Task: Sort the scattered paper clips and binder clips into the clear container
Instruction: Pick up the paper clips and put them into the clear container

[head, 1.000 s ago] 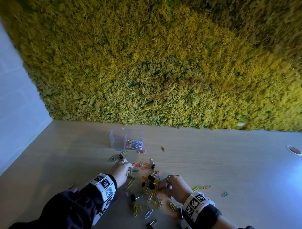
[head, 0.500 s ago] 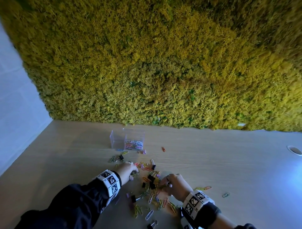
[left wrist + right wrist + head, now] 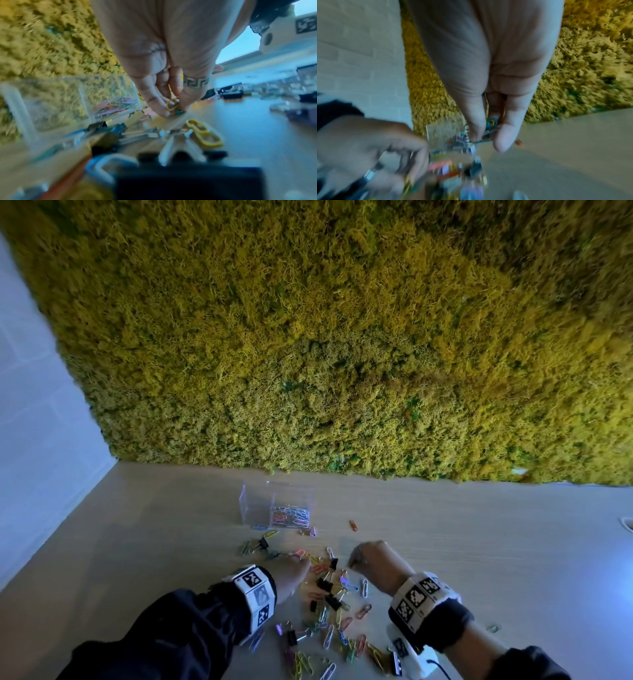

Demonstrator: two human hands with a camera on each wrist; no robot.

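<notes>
Clear acrylic container [image 3: 276,506] stands at the far edge of the scatter, near the moss wall [image 3: 342,337]: its right compartment holds coloured paper clips [image 3: 291,516], its left looks empty. My right hand [image 3: 371,563] is curled round a small bunch of clips – gathered, I judge, for carrying over and dropping in. My left hand [image 3: 169,86] pinches a yellow paper clip [image 3: 172,104] just above the table [image 3: 479,542]. Black binder clips [image 3: 324,584] lie unsorted.

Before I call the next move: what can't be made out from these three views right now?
- How many paper clips the right hand pinches: right wrist view, fingers cover them, blurred.
- Left compartment of the clear container: head view too small, left wrist view smeared.
- Left hand fingertips: head view, hidden by the hand itself.
- Clips at the bottom edge: head view, cut off.
</notes>
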